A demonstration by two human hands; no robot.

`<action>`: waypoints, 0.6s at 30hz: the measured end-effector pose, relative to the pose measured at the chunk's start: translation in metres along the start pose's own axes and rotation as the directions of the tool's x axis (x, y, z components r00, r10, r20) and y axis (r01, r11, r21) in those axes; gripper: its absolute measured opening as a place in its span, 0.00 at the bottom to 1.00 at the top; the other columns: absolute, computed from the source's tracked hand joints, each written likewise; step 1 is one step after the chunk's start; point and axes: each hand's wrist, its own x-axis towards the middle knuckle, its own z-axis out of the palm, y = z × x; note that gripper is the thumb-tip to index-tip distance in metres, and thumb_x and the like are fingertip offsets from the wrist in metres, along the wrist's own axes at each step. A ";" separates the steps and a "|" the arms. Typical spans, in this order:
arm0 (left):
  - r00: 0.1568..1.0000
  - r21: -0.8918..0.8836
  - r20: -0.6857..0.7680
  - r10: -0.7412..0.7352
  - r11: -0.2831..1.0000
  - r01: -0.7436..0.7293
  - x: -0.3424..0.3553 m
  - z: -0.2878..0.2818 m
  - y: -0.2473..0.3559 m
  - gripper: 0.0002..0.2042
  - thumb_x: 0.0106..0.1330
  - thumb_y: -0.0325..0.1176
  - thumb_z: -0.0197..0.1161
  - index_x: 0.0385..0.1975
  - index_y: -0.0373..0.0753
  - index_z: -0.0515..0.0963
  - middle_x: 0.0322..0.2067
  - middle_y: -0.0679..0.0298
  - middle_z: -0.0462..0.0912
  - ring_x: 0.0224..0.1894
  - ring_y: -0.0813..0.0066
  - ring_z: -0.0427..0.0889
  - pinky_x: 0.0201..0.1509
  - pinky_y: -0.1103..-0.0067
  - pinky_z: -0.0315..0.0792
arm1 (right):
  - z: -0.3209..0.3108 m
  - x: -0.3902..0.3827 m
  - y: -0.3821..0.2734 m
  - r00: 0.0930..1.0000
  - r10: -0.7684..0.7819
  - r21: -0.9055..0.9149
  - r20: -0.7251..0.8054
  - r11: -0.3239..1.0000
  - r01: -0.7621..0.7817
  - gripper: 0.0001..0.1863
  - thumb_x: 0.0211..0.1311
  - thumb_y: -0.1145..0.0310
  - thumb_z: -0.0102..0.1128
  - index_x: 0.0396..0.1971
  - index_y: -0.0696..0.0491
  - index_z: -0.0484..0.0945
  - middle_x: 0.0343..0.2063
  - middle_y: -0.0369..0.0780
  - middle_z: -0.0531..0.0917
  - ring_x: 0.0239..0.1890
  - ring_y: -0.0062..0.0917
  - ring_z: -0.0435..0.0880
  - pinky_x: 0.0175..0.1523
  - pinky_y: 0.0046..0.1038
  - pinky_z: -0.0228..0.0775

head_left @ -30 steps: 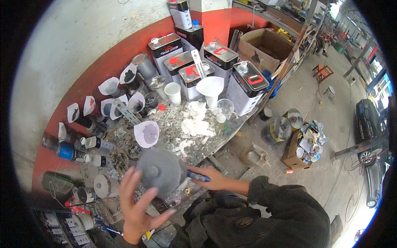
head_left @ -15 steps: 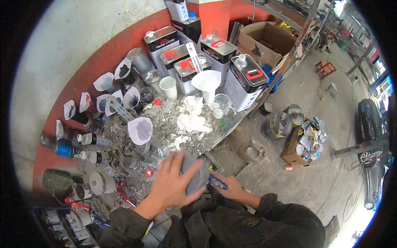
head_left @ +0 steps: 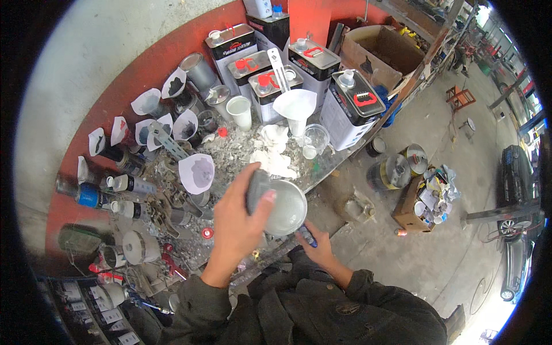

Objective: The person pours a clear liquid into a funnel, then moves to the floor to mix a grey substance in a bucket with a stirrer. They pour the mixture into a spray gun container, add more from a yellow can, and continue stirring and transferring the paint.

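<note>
My left hand [head_left: 238, 227] is wrapped around a round grey cup [head_left: 287, 210], thumb on the near side. The cup is tilted so that its pale circular end faces up at me; whether anything is inside I cannot tell. Just right of it and lower, my right hand [head_left: 324, 251] is closed on a blue-handled tool [head_left: 307, 236], mostly hidden by the fingers and the cup. Beyond the cup, crumpled white paper [head_left: 275, 155] lies on the paint-spattered bench [head_left: 236, 158]. A white paper funnel [head_left: 295, 104] stands in a cup behind it.
Several metal solvent cans [head_left: 351, 109] line the bench's back. Cups with paper strainers [head_left: 185, 125] and bottles [head_left: 127, 184] crowd the left. A second paper strainer [head_left: 196, 173] sits near my left hand. On the floor to the right are drums [head_left: 394, 171] and a full waste box [head_left: 411, 215].
My left hand has raised the cup away from my body and tipped it, so its round end now shows. My right hand keeps its hold on the blue-handled tool. The view has shifted slightly.
</note>
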 end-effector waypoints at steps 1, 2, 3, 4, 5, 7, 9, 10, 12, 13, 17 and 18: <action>0.999 -0.116 -0.001 -0.038 0.993 0.037 -0.001 -0.001 -0.007 0.24 0.65 0.43 0.59 0.60 0.40 0.72 0.54 0.48 0.77 0.50 0.59 0.82 0.54 0.70 0.73 | -0.002 0.001 0.002 1.000 0.001 0.030 0.006 1.000 -0.001 0.29 0.58 0.68 0.68 0.61 0.52 0.73 0.35 0.53 0.84 0.34 0.42 0.88 0.39 0.33 0.77; 0.995 -0.267 -0.018 -0.097 0.960 0.088 -0.004 0.000 -0.010 0.24 0.68 0.43 0.55 0.61 0.36 0.72 0.57 0.51 0.77 0.53 0.65 0.79 0.57 0.73 0.70 | -0.005 0.002 0.004 1.000 0.003 0.059 0.009 0.998 -0.003 0.28 0.58 0.67 0.68 0.60 0.53 0.74 0.36 0.53 0.85 0.35 0.40 0.88 0.40 0.32 0.78; 0.995 -0.325 -0.036 -0.092 0.943 0.075 -0.006 0.001 -0.022 0.25 0.69 0.44 0.53 0.61 0.35 0.71 0.56 0.52 0.77 0.53 0.65 0.79 0.58 0.74 0.69 | -0.010 0.002 0.004 0.999 0.032 0.057 0.033 0.998 -0.034 0.28 0.59 0.67 0.68 0.60 0.55 0.74 0.36 0.53 0.85 0.37 0.39 0.89 0.40 0.32 0.78; 0.993 -0.366 -0.072 -0.094 0.929 0.061 -0.012 -0.005 -0.041 0.26 0.70 0.45 0.51 0.61 0.33 0.70 0.56 0.54 0.77 0.54 0.66 0.78 0.59 0.74 0.68 | -0.010 0.004 -0.006 0.996 0.048 0.070 0.072 0.996 -0.053 0.27 0.59 0.67 0.68 0.59 0.56 0.74 0.37 0.52 0.86 0.38 0.37 0.89 0.41 0.31 0.78; 0.992 -0.423 -0.096 -0.087 0.905 0.038 -0.014 -0.002 -0.058 0.27 0.71 0.46 0.49 0.61 0.32 0.70 0.56 0.55 0.77 0.54 0.66 0.77 0.60 0.75 0.67 | -0.016 0.006 -0.008 0.993 0.069 0.065 0.094 0.995 -0.075 0.27 0.60 0.67 0.68 0.59 0.57 0.74 0.37 0.52 0.86 0.39 0.36 0.89 0.41 0.31 0.78; 0.968 -0.643 -0.026 -0.251 0.745 0.176 -0.025 0.006 -0.080 0.29 0.74 0.51 0.42 0.62 0.31 0.69 0.54 0.57 0.78 0.55 0.66 0.77 0.62 0.74 0.68 | -0.020 0.006 0.004 0.993 0.055 0.045 0.101 0.997 -0.060 0.27 0.60 0.66 0.68 0.59 0.59 0.74 0.38 0.51 0.86 0.39 0.31 0.89 0.42 0.30 0.77; 0.912 -0.845 0.154 -0.380 0.427 0.321 -0.032 0.011 -0.095 0.29 0.76 0.52 0.40 0.63 0.34 0.68 0.53 0.58 0.78 0.55 0.67 0.77 0.61 0.72 0.69 | -0.029 0.011 0.004 0.986 0.117 0.037 0.120 0.992 -0.122 0.27 0.61 0.66 0.68 0.59 0.60 0.73 0.39 0.49 0.87 0.38 0.27 0.88 0.43 0.29 0.77; 0.882 -0.879 0.122 -0.455 0.363 0.309 -0.036 0.018 -0.116 0.28 0.76 0.54 0.39 0.61 0.37 0.70 0.51 0.58 0.79 0.54 0.66 0.79 0.59 0.67 0.74 | -0.034 0.017 -0.008 0.972 0.182 0.037 0.148 0.981 -0.189 0.28 0.61 0.66 0.68 0.59 0.60 0.73 0.40 0.48 0.87 0.38 0.25 0.87 0.43 0.29 0.77; 0.815 -0.930 0.253 -0.522 0.101 0.353 -0.038 0.035 -0.152 0.31 0.74 0.58 0.39 0.59 0.36 0.71 0.51 0.56 0.80 0.53 0.63 0.80 0.59 0.64 0.75 | -0.050 0.028 -0.014 0.965 0.235 0.039 0.114 0.970 -0.241 0.28 0.62 0.66 0.68 0.60 0.60 0.73 0.40 0.45 0.87 0.37 0.21 0.85 0.43 0.27 0.76; 0.774 -0.930 0.324 -0.544 -0.035 0.365 -0.038 0.039 -0.162 0.32 0.73 0.60 0.40 0.59 0.36 0.72 0.51 0.55 0.80 0.53 0.62 0.81 0.59 0.63 0.75 | -0.056 0.031 -0.015 0.973 0.222 0.054 0.069 0.973 -0.226 0.28 0.62 0.66 0.68 0.60 0.59 0.72 0.39 0.43 0.87 0.36 0.20 0.83 0.43 0.26 0.76; 0.634 -0.803 0.384 -0.671 0.096 0.588 -0.037 0.053 -0.192 0.24 0.76 0.52 0.42 0.56 0.38 0.72 0.52 0.59 0.80 0.50 0.65 0.83 0.51 0.68 0.80 | -0.088 0.060 -0.052 0.974 0.222 -0.059 -0.035 0.973 -0.224 0.28 0.62 0.69 0.67 0.63 0.57 0.71 0.35 0.36 0.85 0.31 0.15 0.80 0.40 0.23 0.74; 0.651 -0.803 0.406 -0.641 0.089 0.589 -0.040 0.060 -0.213 0.23 0.77 0.49 0.43 0.55 0.37 0.72 0.50 0.58 0.80 0.46 0.66 0.84 0.47 0.72 0.81 | -0.095 0.070 -0.049 0.944 0.330 -0.024 -0.010 0.944 -0.330 0.30 0.61 0.73 0.65 0.64 0.55 0.70 0.32 0.32 0.82 0.28 0.13 0.76 0.37 0.20 0.72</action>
